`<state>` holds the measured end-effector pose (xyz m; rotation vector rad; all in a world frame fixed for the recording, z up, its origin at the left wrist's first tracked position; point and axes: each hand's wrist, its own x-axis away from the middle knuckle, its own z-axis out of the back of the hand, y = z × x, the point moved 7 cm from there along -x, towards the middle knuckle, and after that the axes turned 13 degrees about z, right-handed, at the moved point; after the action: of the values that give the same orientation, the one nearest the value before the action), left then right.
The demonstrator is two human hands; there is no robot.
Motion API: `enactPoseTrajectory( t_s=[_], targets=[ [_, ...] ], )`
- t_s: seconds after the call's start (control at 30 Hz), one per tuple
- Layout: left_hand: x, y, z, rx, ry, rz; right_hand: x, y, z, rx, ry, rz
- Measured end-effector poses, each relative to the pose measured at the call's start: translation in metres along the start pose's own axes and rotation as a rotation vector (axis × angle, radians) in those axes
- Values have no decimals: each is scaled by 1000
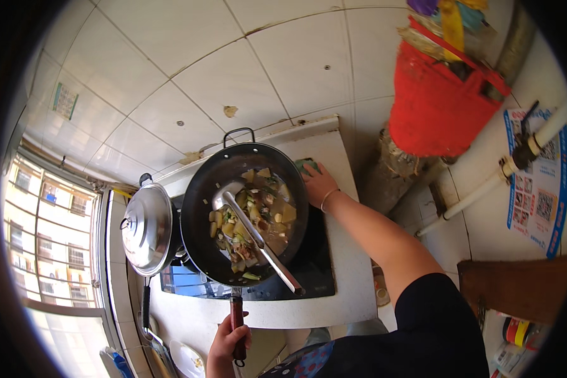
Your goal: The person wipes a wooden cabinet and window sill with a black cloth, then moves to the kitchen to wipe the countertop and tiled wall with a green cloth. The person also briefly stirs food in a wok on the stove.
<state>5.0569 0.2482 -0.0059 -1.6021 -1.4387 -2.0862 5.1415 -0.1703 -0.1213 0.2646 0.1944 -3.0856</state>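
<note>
A black wok (pixel 198 189) stands over a dark glass cooktop (pixel 319 269), holding a stew of cut vegetables, pale chunks and meat pieces in broth. A metal ladle (pixel 250 229) lies in it, its handle resting across the near right rim. My left hand (pixel 230 336) grips the wok's brown handle (pixel 236 316). My right hand (pixel 319 183) is beside the wok's right rim, with its fingers on a green cloth or pad (pixel 307 165), partly hidden by the hand and the rim. How firmly the fingers hold it is unclear.
Left of the wok is a lidded pan with a domed metal lid (pixel 149 229). A white plate (pixel 188 359) lies lower left. A red bag (pixel 437 99) hangs at upper right, above a pale pipe (pixel 477 193). A tiled wall (pixel 208 71) rises behind the counter (pixel 352 307).
</note>
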Motion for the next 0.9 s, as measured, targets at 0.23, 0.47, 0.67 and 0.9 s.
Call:
enactPoseTrajectory(
  t_s=[0.23,0.47,0.67,0.9],
  targets=[
    [1,2,0,0,-22,4,-13,-1,-12,-231,41,-56],
    [7,-1,5,28,-97,-67,101,-86,21,-4,-9,-32],
    [-11,-1,2,87,-276,-219,172,-170,35,-26,-87,-28],
    [28,-59,40,173,-167,-418,114,-313,-4,-231,-96,201]
  ],
)
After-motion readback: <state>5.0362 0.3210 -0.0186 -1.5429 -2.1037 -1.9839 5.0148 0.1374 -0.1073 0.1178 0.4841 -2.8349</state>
